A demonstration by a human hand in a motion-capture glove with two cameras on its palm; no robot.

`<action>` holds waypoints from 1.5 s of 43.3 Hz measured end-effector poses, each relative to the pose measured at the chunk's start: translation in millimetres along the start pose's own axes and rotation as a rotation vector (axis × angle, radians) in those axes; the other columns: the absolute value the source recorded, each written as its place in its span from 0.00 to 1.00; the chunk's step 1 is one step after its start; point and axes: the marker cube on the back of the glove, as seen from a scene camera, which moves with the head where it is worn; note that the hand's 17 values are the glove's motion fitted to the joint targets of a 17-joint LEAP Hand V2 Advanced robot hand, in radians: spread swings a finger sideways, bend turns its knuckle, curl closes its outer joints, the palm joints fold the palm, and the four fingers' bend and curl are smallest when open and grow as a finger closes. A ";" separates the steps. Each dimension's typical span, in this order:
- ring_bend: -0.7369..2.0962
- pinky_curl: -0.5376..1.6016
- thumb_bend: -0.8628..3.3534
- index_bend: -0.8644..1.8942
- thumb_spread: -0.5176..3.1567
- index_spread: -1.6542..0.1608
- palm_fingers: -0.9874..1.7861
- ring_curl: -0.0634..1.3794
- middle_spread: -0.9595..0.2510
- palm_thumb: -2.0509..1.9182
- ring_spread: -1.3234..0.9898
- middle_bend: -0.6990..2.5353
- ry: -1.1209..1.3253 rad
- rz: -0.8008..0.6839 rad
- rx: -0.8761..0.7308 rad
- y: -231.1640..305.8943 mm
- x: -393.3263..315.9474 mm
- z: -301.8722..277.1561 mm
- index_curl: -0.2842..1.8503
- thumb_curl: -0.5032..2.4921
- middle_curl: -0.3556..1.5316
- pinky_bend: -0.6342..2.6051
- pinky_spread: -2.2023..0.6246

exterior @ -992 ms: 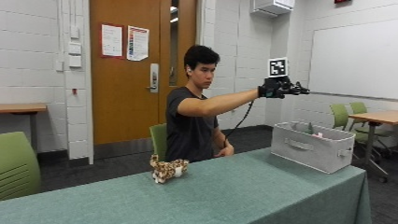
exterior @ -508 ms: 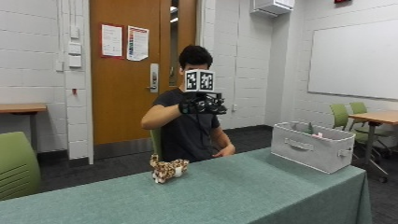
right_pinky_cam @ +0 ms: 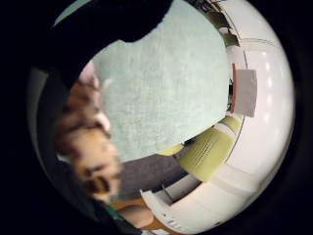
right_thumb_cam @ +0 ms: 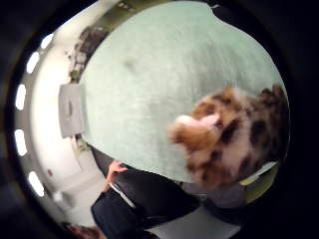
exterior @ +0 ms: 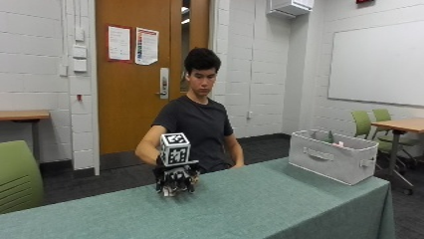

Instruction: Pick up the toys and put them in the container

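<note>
My gloved right hand [exterior: 175, 181] is down on the spotted plush toy [right_thumb_cam: 234, 137] near the bench's [exterior: 278, 199] back edge, at the end far from the container, and I judge I am closing in to lift it; the palm views show the toy close under my palm, lying on the green cloth. I cannot tell whether my fingers are apart or already clamped on it, since the hand covers the toy from outside. The grey container [exterior: 334, 157] stands at the other end of the bench, well apart, with a few small things showing above its rim that I cannot make out.
</note>
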 end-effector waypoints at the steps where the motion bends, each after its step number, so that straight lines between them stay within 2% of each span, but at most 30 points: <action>1: 0.29 0.41 0.17 0.41 0.35 0.78 0.28 0.16 0.76 0.47 0.55 0.25 -0.018 0.002 -0.019 0.5 2.8 6.8 0.33 0.23 0.37 0.43 0.80; 6: 0.29 0.42 0.17 0.41 0.35 0.77 0.28 0.14 0.77 0.47 0.55 0.24 -0.097 0.022 -0.033 11.5 7.2 24.2 0.34 0.23 0.34 0.46 0.80; 13: 0.30 0.44 0.20 0.46 0.37 0.75 0.30 0.12 0.78 0.51 0.56 0.23 -0.106 0.016 0.028 26.1 6.7 27.4 0.35 0.24 0.31 0.52 0.80; 17: 0.32 0.44 0.22 0.49 0.42 0.74 0.33 0.12 0.78 0.55 0.56 0.25 -0.110 0.008 0.075 30.1 3.5 25.1 0.37 0.25 0.30 0.51 0.79; 20: 0.35 0.43 0.23 0.52 0.45 0.73 0.38 0.14 0.75 0.58 0.54 0.26 -0.062 0.004 0.128 31.2 0.2 20.7 0.38 0.26 0.31 0.48 0.77; 23: 0.40 0.42 0.25 0.50 0.47 0.72 0.44 0.16 0.72 0.60 0.51 0.28 0.016 0.003 0.207 28.8 -2.8 15.9 0.37 0.27 0.31 0.46 0.76; 24: 0.44 0.41 0.26 0.47 0.48 0.72 0.49 0.18 0.70 0.61 0.49 0.30 0.042 0.002 0.228 28.5 -4.1 14.8 0.36 0.28 0.32 0.46 0.75; 28: 0.50 0.40 0.27 0.41 0.50 0.72 0.56 0.21 0.64 0.64 0.44 0.34 0.123 0.000 0.293 23.9 -9.9 8.8 0.34 0.29 0.34 0.44 0.73; 29: 0.52 0.41 0.28 0.39 0.50 0.71 0.59 0.22 0.63 0.65 0.43 0.35 0.130 -0.002 0.304 21.9 -12.0 6.7 0.33 0.30 0.35 0.46 0.72; 30: 0.52 0.40 0.28 0.39 0.50 0.71 0.57 0.22 0.62 0.65 0.43 0.35 0.129 -0.007 0.310 19.2 -14.6 3.9 0.33 0.30 0.35 0.45 0.72; 32: 0.55 0.42 0.28 0.34 0.49 0.71 0.64 0.25 0.60 0.66 0.41 0.37 0.117 -0.022 0.311 11.9 -21.0 -4.3 0.31 0.31 0.36 0.49 0.69; 34: 0.59 0.41 0.28 0.32 0.47 0.71 0.68 0.27 0.57 0.66 0.40 0.38 0.109 -0.031 0.305 4.7 -28.8 -14.3 0.29 0.32 0.37 0.48 0.67; 40: 0.64 0.42 0.27 0.37 0.42 0.70 0.76 0.32 0.51 0.68 0.40 0.41 0.079 -0.064 0.313 -14.6 -56.8 -61.6 0.29 0.34 0.40 0.47 0.63; 54: 0.67 0.43 0.26 0.39 0.34 0.70 0.79 0.37 0.46 0.69 0.40 0.45 0.013 -0.219 0.463 -46.2 -176.1 -235.3 0.32 0.39 0.45 0.47 0.62; 65: 0.68 0.44 0.25 0.42 0.31 0.70 0.79 0.38 0.46 0.68 0.40 0.48 -0.077 -0.373 0.536 -36.9 -320.7 -323.8 0.36 0.42 0.48 0.46 0.62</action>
